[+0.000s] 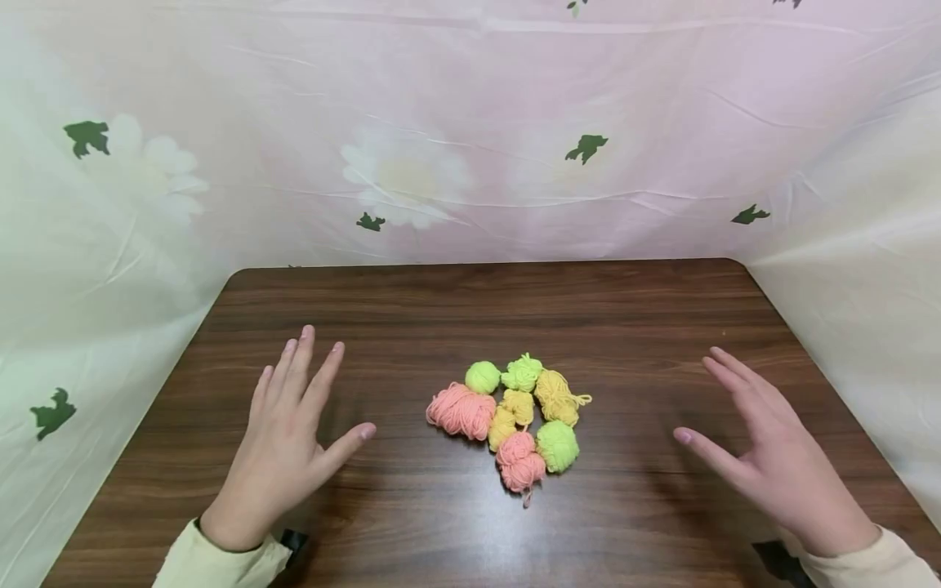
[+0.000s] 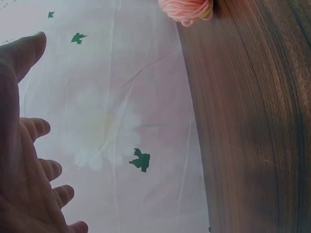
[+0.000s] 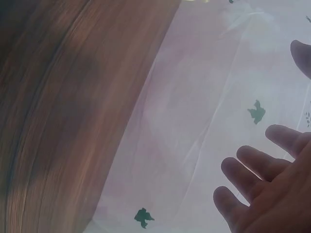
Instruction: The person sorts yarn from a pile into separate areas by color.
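Several small bundles of yarn lie clustered in the middle of the table. A large pink yarn bundle (image 1: 461, 412) is at the cluster's left, and a smaller pink one (image 1: 521, 463) at its near side. Green yarn balls (image 1: 483, 377) sit at the back and at the near right (image 1: 558, 446). Yellow yarn (image 1: 556, 398) lies at the right and in the centre. To the left of the cluster hovers my left hand (image 1: 283, 441), fingers spread, holding nothing. My right hand (image 1: 779, 457) is held over the table's right side, thumb apart from straight fingers, also bare.
The dark wooden table (image 1: 382, 318) has rounded far corners. A pale floral cloth (image 1: 470, 98) with green bird shapes hangs behind it and along both sides. Dark straps show at both wrists, by the cream sleeves (image 1: 220, 559).
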Demonstrator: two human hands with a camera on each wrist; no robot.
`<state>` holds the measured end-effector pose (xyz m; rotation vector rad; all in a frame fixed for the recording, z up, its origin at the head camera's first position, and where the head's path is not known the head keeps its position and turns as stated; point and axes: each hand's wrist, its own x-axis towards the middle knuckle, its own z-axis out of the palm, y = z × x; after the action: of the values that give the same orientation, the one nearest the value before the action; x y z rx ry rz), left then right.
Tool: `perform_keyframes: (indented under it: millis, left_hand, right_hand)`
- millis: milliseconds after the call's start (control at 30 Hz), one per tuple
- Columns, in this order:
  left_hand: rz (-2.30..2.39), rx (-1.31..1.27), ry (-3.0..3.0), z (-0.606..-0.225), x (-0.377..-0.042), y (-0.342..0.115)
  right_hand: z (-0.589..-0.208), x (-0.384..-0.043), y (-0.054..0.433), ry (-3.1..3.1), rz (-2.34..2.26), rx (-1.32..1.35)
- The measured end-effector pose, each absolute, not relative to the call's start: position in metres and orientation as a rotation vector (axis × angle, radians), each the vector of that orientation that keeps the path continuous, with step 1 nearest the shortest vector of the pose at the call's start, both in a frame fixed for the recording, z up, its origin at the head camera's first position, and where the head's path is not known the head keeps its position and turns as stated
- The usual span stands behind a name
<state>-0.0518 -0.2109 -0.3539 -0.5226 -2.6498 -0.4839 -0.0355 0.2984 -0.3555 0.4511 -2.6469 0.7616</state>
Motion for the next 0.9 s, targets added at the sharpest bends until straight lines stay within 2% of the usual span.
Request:
perform_keyframes:
  millis: [900]
  left_hand:
    - [-0.812, -0.569, -2.631, -0.362, -0.058, -0.200]
  right_hand:
    - [-0.356, -0.042, 0.258, -2.567, 0.917, 0.521]
